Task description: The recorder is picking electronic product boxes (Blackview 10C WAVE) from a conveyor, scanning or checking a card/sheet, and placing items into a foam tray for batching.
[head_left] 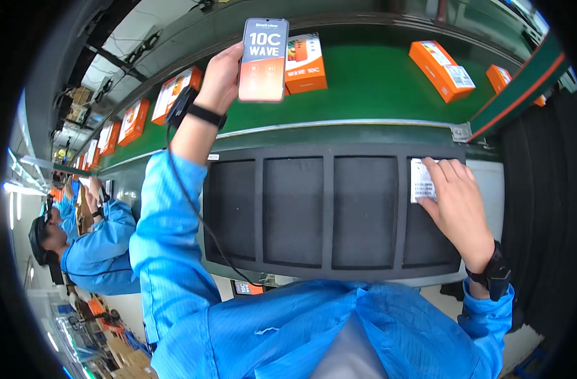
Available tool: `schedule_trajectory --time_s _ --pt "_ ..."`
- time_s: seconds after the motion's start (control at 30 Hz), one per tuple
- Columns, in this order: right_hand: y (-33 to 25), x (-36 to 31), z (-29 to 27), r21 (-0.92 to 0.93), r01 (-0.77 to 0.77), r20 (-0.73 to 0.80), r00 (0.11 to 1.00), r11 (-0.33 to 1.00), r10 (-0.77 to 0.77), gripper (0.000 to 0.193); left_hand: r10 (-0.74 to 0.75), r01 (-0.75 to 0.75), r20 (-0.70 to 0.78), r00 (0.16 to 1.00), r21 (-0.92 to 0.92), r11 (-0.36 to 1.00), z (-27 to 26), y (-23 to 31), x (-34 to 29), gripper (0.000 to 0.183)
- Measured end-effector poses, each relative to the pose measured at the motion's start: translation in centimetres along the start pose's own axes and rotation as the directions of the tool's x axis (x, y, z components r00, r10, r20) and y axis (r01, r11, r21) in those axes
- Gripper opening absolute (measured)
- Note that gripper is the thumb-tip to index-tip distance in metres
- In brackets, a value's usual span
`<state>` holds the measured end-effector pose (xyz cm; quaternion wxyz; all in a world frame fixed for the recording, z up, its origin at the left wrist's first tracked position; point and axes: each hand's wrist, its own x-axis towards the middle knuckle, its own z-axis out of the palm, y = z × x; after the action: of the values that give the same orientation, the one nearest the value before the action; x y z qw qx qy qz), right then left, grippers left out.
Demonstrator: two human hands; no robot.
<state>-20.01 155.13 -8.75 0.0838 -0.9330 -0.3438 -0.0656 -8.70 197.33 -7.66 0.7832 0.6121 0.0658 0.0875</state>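
My left hand (222, 74) is closed around the left edge of a smartphone (262, 82), holding it upright over the green belt, its grey-to-orange front facing me. Right behind it stands an orange and white phone box (306, 66), partly covered by the phone. My right hand (456, 199) grips a small white sheet of barcode labels (421, 181) between thumb and fingers. That sheet is at the upper part of the rightmost compartment of a black foam tray (329, 208). The tray's other compartments hold nothing I can see.
More orange boxes sit along the green belt (370, 82), one at the right (441, 71) and several leftward. A green post (519, 91) rises at right. A cable runs down my left arm. A co-worker in a blue coat (99, 252) works at left.
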Motion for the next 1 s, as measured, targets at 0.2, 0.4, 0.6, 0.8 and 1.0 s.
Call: schedule_trajectory --time_s 0.2,0.4,0.6,0.8,1.0 --pt "0.7 -0.2 -1.3 0.113 -0.029 0.132 0.991 0.993 0.014 0.048 -0.118 0.145 -0.313 0.942 0.065 0.987 -5.5 -8.9 14.4 0.023" --pt "1.9 0.2 1.0 0.394 -0.121 0.123 0.989 0.911 0.078 0.041 0.336 0.149 -0.332 0.881 0.871 0.469 -7.4 -18.2 20.5 0.035" --pt "0.1 1.5 1.1 0.47 -0.061 0.005 0.998 0.881 0.067 0.052 0.418 -0.007 -0.225 0.88 0.875 0.485 -10.3 -13.6 19.3 0.031" --pt "-0.7 2.2 1.7 0.501 -0.021 -0.015 0.999 0.865 0.033 0.055 0.166 0.225 -0.395 0.903 0.766 0.602 -10.3 -12.5 17.7 0.039" --pt "-1.4 2.4 1.5 0.548 0.0 -0.048 0.998 0.837 0.031 0.055 0.452 -0.132 0.004 0.892 0.959 0.252 -0.7 -10.9 11.8 0.068"
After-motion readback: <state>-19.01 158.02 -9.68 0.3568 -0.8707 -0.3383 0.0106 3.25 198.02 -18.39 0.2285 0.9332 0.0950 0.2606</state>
